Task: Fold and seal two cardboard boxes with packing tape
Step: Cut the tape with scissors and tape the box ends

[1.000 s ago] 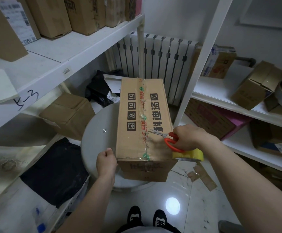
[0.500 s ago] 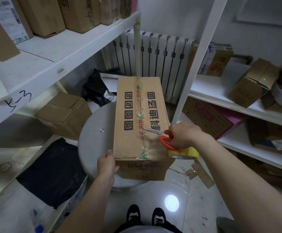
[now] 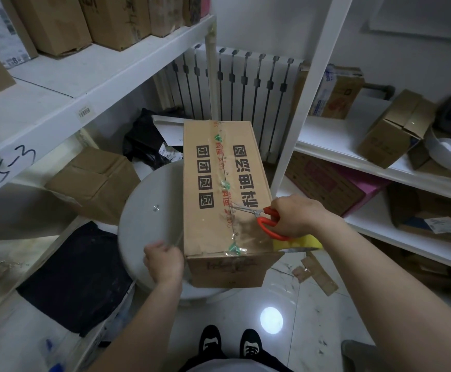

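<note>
A long cardboard box [image 3: 211,183] with black printed characters lies flaps-closed on a round white stool [image 3: 149,210]. Clear tape runs down its top seam. My right hand [image 3: 296,218] grips red-handled scissors [image 3: 262,216], whose blades point left and touch the seam near the box's near end. A yellow tape roll [image 3: 304,244] sits under that hand at the box's near right corner. My left hand [image 3: 162,261] is curled at the near left corner and pinches what looks like a strip of clear tape beside the box wall.
White shelving stands on both sides, with a brown box [image 3: 92,183] and black cloth [image 3: 76,277] on the left lower shelf. A shelf upright [image 3: 307,103] rises right of the box, a radiator [image 3: 245,89] behind. Cardboard scraps [image 3: 315,272] lie on the floor.
My left hand has come off the box's near left corner and slid slightly left, now pinching a clear strip. The scissors stay at the seam in my right hand.
</note>
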Demonstrator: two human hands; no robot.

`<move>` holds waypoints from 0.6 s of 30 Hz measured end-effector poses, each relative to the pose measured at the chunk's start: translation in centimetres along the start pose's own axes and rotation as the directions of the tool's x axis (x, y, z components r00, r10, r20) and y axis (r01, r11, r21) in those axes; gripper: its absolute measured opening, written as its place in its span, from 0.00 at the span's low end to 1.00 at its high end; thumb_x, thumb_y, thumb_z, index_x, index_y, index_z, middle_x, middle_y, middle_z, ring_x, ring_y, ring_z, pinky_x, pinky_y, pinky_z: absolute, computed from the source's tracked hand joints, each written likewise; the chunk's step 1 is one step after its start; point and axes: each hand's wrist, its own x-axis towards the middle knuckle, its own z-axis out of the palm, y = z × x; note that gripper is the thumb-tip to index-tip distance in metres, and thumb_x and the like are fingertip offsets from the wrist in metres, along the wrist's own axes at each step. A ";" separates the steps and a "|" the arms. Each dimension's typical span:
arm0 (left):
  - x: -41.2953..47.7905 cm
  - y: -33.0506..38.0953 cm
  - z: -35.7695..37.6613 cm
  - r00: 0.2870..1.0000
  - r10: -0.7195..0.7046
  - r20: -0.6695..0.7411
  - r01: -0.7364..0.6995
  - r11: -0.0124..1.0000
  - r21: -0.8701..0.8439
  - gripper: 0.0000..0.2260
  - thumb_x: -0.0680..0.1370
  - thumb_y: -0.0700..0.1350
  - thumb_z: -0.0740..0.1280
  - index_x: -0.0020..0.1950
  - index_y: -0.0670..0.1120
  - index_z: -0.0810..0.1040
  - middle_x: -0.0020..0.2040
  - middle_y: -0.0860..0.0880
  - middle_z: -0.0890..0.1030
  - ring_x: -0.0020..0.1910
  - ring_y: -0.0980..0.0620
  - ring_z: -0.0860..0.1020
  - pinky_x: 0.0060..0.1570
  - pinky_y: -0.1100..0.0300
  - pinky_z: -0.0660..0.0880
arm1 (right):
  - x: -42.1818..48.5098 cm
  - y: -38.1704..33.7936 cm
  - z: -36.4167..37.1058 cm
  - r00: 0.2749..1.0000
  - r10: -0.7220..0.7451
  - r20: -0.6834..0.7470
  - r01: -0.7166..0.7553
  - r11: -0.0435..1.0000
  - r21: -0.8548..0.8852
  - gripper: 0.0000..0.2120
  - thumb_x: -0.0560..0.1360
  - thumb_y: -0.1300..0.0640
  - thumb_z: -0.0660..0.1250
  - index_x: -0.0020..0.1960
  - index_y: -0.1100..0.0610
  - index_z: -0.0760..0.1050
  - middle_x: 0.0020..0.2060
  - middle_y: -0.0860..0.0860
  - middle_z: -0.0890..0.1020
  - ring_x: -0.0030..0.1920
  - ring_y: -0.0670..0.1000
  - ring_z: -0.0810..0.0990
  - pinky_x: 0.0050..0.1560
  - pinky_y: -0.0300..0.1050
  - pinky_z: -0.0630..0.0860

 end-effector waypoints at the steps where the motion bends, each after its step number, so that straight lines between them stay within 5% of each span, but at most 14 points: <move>1: -0.9 0.7 -0.1 0.954 0.288 -0.078 -0.280 0.954 0.108 0.11 0.77 0.41 0.61 0.58 0.42 0.73 0.60 0.39 0.73 0.57 0.40 0.74 0.56 0.53 0.71 | 0.0 0.1 0.1 1.000 -0.002 -0.004 0.002 1.000 0.018 0.19 0.77 0.37 0.61 0.49 0.53 0.74 0.39 0.48 0.77 0.39 0.49 0.76 0.34 0.43 0.71; 3: -2.8 2.2 0.0 0.621 0.778 0.097 -0.774 0.588 0.235 0.14 0.78 0.50 0.59 0.56 0.42 0.74 0.55 0.42 0.74 0.54 0.45 0.72 0.52 0.56 0.68 | 0.1 0.2 0.2 1.000 -0.006 -0.016 0.007 0.998 0.058 0.19 0.76 0.37 0.61 0.48 0.53 0.75 0.39 0.49 0.78 0.40 0.49 0.77 0.35 0.43 0.73; 5: -3.6 2.5 0.9 0.287 0.841 0.459 -0.954 0.209 0.213 0.20 0.78 0.57 0.58 0.61 0.44 0.72 0.60 0.44 0.76 0.58 0.46 0.73 0.59 0.55 0.71 | 0.1 0.5 0.0 0.999 -0.007 -0.052 0.013 0.993 0.119 0.19 0.76 0.36 0.62 0.46 0.52 0.74 0.38 0.49 0.78 0.39 0.49 0.77 0.36 0.43 0.73; 6: -3.9 2.5 1.4 0.206 0.762 0.614 -0.970 0.077 0.230 0.26 0.78 0.62 0.57 0.67 0.45 0.70 0.66 0.44 0.74 0.65 0.46 0.72 0.65 0.53 0.68 | 0.0 0.7 -0.2 0.998 -0.007 -0.070 0.017 0.989 0.146 0.19 0.76 0.36 0.62 0.46 0.52 0.74 0.38 0.48 0.78 0.38 0.49 0.77 0.36 0.43 0.72; 8: -4.4 2.3 2.3 0.219 0.558 0.800 -0.953 -0.055 0.299 0.38 0.77 0.69 0.51 0.79 0.44 0.56 0.79 0.45 0.57 0.78 0.47 0.57 0.75 0.52 0.52 | -0.3 1.1 -0.4 0.997 -0.006 -0.082 0.020 0.985 0.171 0.17 0.75 0.37 0.65 0.47 0.52 0.74 0.40 0.48 0.79 0.39 0.48 0.77 0.36 0.42 0.71; 10: -4.6 2.0 3.1 0.265 0.459 0.848 -0.940 -0.075 0.334 0.41 0.77 0.70 0.44 0.80 0.45 0.40 0.78 0.49 0.36 0.78 0.50 0.37 0.76 0.52 0.41 | -0.6 1.4 -0.4 0.996 -0.007 -0.091 0.025 0.980 0.199 0.16 0.73 0.38 0.68 0.45 0.51 0.73 0.40 0.48 0.79 0.40 0.49 0.77 0.36 0.43 0.70; 18: -3.4 2.3 4.0 0.323 0.384 0.865 -0.916 -0.102 0.387 0.40 0.76 0.71 0.45 0.76 0.48 0.31 0.75 0.50 0.28 0.74 0.48 0.27 0.75 0.50 0.35 | -2.1 4.0 -0.1 0.998 -0.060 -0.033 0.069 0.873 0.482 0.16 0.70 0.43 0.75 0.51 0.50 0.74 0.44 0.48 0.79 0.45 0.49 0.78 0.46 0.44 0.76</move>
